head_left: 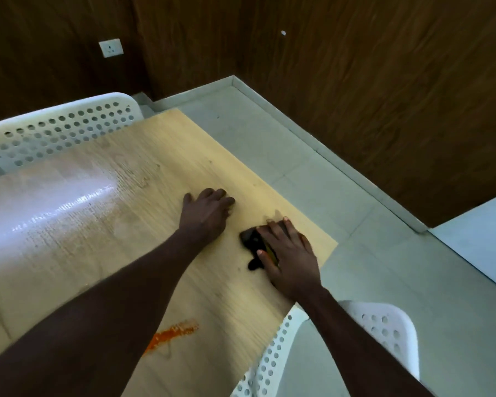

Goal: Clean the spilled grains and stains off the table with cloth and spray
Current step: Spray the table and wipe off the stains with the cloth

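I am seeing both forearms running bare, the left hand [209,211] and right hand [290,255] bare too, short nails showing.

The left hand [206,210] rests palm down on the pale wooden table [103,224]. Near the table's right edge, the right hand [287,253] presses flat on a dark cloth [249,239]; a yellowish strip under the thumb may be part of it. An orange stain [169,335] smears the near tabletop. A white perforated chair [60,130] stands at the far edge, and another chair [384,328] at the right.
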